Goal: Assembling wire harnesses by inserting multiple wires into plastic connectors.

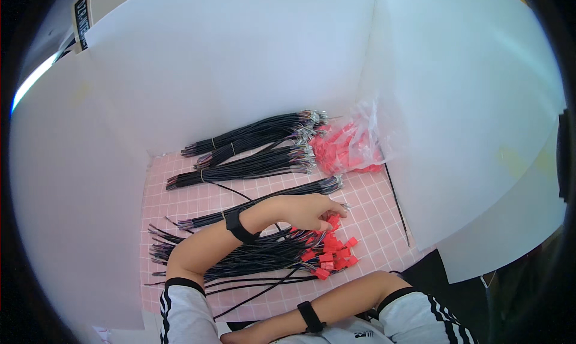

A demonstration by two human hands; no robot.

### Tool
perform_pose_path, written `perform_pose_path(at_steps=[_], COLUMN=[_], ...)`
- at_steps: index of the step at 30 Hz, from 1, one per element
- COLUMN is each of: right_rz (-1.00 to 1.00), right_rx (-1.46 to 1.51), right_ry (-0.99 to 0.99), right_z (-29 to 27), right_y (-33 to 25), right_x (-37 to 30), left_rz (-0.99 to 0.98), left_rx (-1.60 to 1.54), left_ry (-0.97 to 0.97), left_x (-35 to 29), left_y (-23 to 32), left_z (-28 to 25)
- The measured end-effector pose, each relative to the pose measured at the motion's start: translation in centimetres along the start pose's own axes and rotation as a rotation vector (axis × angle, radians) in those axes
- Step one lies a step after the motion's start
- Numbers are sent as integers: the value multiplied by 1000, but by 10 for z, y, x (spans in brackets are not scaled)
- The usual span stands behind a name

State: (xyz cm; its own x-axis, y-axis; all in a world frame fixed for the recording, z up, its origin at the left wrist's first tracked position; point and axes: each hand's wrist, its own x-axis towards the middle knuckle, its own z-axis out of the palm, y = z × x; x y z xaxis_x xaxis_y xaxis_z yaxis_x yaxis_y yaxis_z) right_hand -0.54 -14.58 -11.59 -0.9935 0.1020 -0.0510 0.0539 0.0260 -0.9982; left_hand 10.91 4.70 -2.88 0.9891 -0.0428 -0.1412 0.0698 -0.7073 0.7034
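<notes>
My left hand (315, 212) reaches over the table with its fingers bent toward each other. A small pale tip shows at the fingertips, too small to name. Just below the hand spreads a loose pile of black cables (252, 257), whose right ends carry red caps (329, 257). Behind my left wrist lies a bundle of black cables (282, 194) with bare connector ends. My right forearm crosses the near edge toward the left. Only part of my right hand (237, 338) shows at the lower border, its fingers out of sight.
Several tied bundles of black cables (246, 171) lie at the back. Beside them a clear plastic bag (351, 143) holds many red caps. White panels (240, 56) wall in the pink gridded tabletop (384, 224). A thin black rod or cable (396, 203) lies along the right panel.
</notes>
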Motion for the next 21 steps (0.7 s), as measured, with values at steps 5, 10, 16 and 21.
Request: perform_pose_path(at_steps=[5, 10, 16, 21], right_rz=[-87, -65, -107, -75], right_rx=[48, -40, -9, -1], right_ry=[-17, -54, -1, -21], right_z=[-8, -9, -3, 0], right_y=[-17, -8, -4, -4], right_x=[1, 9, 9, 8], left_rz=[-137, -50, -387, -687], left_rx=[-435, -1091, -742, -1082], left_ry=[41, 103, 26, 94], left_x=[2, -10, -27, -33], left_y=[-14, -18, -11, 1], left_z=[31, 67, 86, 87])
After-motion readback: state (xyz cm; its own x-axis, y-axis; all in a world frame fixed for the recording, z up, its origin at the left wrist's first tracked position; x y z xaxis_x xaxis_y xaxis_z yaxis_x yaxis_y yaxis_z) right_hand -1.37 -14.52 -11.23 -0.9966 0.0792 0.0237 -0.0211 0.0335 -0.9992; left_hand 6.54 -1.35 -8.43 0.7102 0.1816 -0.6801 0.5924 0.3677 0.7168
